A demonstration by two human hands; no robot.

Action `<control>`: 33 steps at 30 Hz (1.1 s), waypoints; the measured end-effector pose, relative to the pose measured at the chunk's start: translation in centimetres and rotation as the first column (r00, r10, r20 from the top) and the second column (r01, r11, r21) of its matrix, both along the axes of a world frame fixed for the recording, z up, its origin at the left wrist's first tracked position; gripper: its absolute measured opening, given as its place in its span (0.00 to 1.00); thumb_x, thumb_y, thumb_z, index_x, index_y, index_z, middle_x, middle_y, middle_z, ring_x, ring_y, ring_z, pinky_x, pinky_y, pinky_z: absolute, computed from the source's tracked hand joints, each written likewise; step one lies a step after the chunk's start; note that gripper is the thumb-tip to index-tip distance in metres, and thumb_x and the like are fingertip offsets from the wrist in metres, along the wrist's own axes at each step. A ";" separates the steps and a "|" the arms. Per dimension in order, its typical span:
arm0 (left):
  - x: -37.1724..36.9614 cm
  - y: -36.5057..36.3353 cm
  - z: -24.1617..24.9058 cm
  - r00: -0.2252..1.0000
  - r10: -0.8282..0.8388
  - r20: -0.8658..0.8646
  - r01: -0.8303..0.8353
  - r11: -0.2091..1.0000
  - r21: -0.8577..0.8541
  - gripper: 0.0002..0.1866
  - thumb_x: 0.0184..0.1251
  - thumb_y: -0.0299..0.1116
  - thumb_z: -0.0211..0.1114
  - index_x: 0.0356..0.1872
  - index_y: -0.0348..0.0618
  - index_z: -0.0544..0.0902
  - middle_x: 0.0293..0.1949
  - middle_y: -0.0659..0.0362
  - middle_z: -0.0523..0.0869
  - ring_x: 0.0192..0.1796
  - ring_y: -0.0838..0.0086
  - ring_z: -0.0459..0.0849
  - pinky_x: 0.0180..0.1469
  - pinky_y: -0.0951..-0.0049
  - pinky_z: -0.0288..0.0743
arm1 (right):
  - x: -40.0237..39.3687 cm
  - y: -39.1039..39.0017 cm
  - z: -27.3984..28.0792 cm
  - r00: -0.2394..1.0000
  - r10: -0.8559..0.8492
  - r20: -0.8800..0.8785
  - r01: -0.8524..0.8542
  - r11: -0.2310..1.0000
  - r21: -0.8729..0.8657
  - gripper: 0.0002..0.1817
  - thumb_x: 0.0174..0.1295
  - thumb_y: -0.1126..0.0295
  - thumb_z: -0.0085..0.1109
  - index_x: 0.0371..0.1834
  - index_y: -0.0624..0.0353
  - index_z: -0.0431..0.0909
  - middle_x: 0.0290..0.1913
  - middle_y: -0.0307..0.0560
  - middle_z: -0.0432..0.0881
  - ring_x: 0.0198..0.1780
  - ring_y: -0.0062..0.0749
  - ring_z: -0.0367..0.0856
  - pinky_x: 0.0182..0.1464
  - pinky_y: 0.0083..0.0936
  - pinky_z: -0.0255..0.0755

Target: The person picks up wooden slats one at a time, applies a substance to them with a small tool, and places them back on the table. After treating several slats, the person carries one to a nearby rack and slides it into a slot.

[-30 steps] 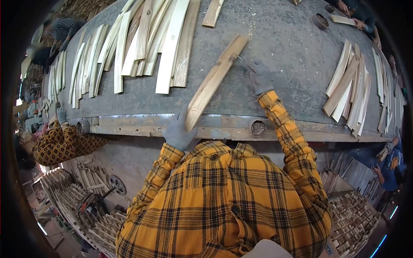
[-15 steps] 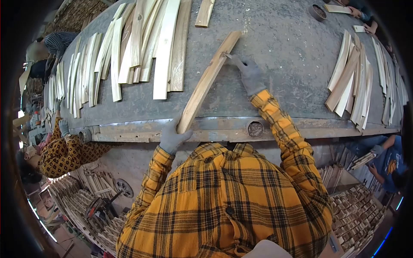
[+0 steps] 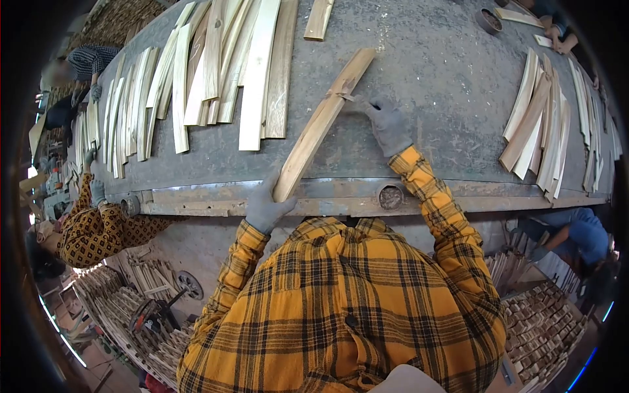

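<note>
My left hand [image 3: 267,204], in a grey glove, is closed around the near end of a wooden slat [image 3: 318,131]. The slat slants up and away over the table, with a dark knot near its far end. In my gloved right hand [image 3: 389,126] is a putty knife [image 3: 354,102], its flat metal blade touching the slat beside that knot. The glove hides most of its handle. Below my right hand, a round cup [image 3: 391,196] of brown paste sits at the table's front edge.
The grey table [image 3: 445,137] holds a spread of pale slats [image 3: 259,85] at left and another pile [image 3: 534,124] at right. A second cup [image 3: 489,21] stands at the far side. Co-workers [image 3: 98,229] are at the left, right and far side. Stacked wood [image 3: 544,327] lies below.
The blade and my right hand have shifted slightly down and right along the slat. At the right, the co-worker in blue has bent over, and the slats they held no longer show.
</note>
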State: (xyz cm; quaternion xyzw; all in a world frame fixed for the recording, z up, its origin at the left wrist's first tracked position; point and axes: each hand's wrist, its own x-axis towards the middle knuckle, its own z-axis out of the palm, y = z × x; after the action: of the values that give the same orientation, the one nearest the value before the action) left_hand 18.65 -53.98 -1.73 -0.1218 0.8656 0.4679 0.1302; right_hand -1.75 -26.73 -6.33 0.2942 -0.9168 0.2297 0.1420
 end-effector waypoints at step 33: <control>-1.4 1.3 0.5 0.988 0.049 0.146 -0.096 0.936 0.339 0.44 0.49 0.38 0.72 0.68 0.35 0.62 0.58 0.46 0.76 0.56 0.69 0.77 0.59 0.73 0.69 | -0.8 3.6 -0.5 0.988 -0.140 0.063 0.148 0.980 -0.131 0.18 0.60 0.71 0.54 0.53 0.40 0.79 0.39 0.43 0.79 0.39 0.38 0.79 0.39 0.30 0.75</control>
State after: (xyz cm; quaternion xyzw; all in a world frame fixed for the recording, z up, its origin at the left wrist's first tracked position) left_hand 17.21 -52.65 -1.28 -0.1602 0.7545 0.6073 0.1904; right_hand -2.54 -23.17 -6.82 0.2106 -0.9215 0.2881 0.1535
